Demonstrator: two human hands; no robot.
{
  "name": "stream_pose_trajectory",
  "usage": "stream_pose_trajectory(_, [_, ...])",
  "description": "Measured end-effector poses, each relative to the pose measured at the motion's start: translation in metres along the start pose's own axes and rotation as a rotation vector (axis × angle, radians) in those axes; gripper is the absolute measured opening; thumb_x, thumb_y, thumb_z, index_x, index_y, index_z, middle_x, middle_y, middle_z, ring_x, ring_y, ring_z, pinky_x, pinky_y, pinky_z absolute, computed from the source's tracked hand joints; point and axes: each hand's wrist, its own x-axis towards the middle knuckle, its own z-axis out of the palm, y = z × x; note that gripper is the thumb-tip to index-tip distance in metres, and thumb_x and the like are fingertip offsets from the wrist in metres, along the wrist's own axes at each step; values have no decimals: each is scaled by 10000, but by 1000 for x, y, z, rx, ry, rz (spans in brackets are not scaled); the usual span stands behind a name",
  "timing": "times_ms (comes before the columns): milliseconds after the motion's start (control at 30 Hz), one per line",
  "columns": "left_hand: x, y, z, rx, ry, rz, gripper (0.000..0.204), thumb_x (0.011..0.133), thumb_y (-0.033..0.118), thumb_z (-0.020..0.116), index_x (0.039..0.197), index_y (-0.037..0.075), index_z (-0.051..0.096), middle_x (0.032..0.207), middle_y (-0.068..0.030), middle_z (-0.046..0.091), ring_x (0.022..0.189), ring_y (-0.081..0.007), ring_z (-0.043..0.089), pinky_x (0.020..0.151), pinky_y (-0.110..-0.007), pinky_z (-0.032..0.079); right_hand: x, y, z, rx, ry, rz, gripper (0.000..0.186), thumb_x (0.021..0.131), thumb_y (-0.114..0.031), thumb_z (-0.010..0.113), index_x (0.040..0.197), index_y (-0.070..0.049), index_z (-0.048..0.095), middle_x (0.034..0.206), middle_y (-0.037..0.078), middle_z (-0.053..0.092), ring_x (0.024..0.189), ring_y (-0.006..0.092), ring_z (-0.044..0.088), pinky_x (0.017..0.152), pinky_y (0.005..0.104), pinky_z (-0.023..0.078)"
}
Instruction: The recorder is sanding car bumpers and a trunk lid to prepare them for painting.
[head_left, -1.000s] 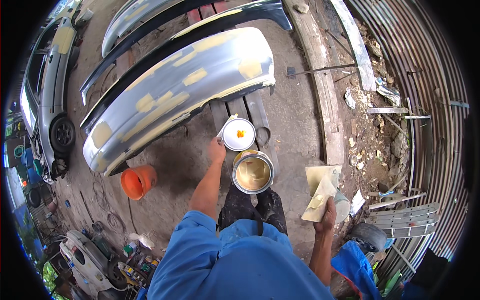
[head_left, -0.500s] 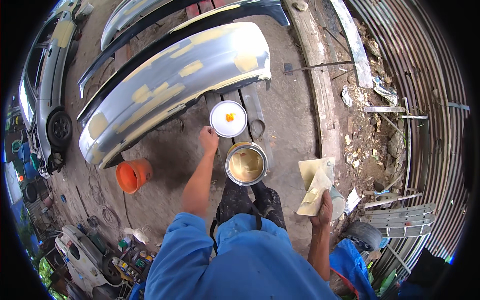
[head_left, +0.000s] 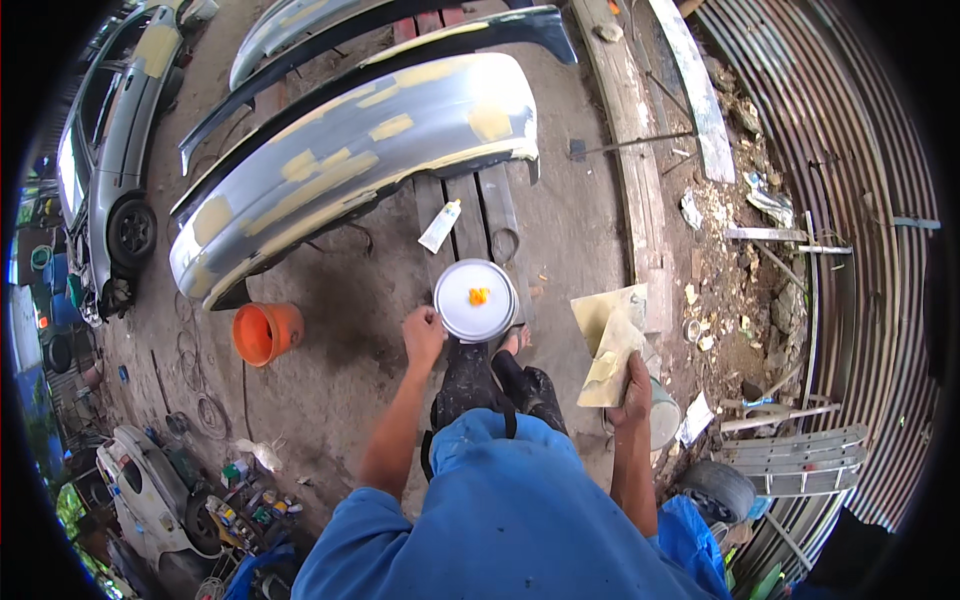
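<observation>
My left hand (head_left: pixel 424 336) is closed at the left rim of a round white lid (head_left: pixel 462 318), with the fingertips partly hidden. A small dab of orange paste (head_left: pixel 479 297) sits in the middle of the lid. The lid covers the open can of tan filler seen earlier, so I cannot tell whether it rests on it. Off to the right, my right hand (head_left: pixel 632 388) grips thin, flat putty spreaders (head_left: pixel 612 325) at their lower right edge. A smear of cream putty (head_left: pixel 603 368) shows on the front one. A white tube (head_left: pixel 440 228) with a yellow cap lies on the bench beyond the lid.
A grey bumper (head_left: pixel 370 155) with yellowish filler patches spans the bench (head_left: pixel 466 212). An orange bucket (head_left: pixel 268 333) stands on the left, a grey car (head_left: pixel 110 150) beyond it. Rubble (head_left: pixel 745 330) and a corrugated metal wall (head_left: pixel 850 190) run along the right.
My left hand has brought the lid nearer to me, over the can, uncovering the tube on the bench. The right hand still holds the spreaders, slightly further left and up.
</observation>
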Motion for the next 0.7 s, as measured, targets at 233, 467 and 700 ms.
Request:
stream_pose_trajectory(233, [-30, -13, 9, 189, 132, -23, 108, 754, 92, 597, 673, 23, 615, 555, -123, 617, 515, -235, 631, 573, -367, 502, 9, 4, -9, -319, -11, 21, 345, 944, -259, 477, 1173, -13, 551, 1065, 100, 641, 923, 231, 646, 776, 381, 547])
stream_pose_trajectory(467, [-35, -43, 18, -27, 140, -197, 100, 772, 101, 657, 791, 11, 618, 648, -98, 658, 591, -203, 673, 602, -322, 519, 24, 5, 16, -128, -185, 105, 353, 936, -256, 501, 1167, 10, 531, 1029, 119, 650, 869, 255, 664, 765, 399, 558])
stream_pose_trajectory(700, [-51, 26, 19, -226, 329, -48, 166, 839, 30, 576, 1003, 16, 599, 689, -86, 628, 588, -159, 624, 548, -301, 494, 64, -16, 49, -278, -337, 231, 357, 921, -241, 542, 1183, 0, 515, 1032, 115, 651, 842, 239, 671, 719, 384, 571])
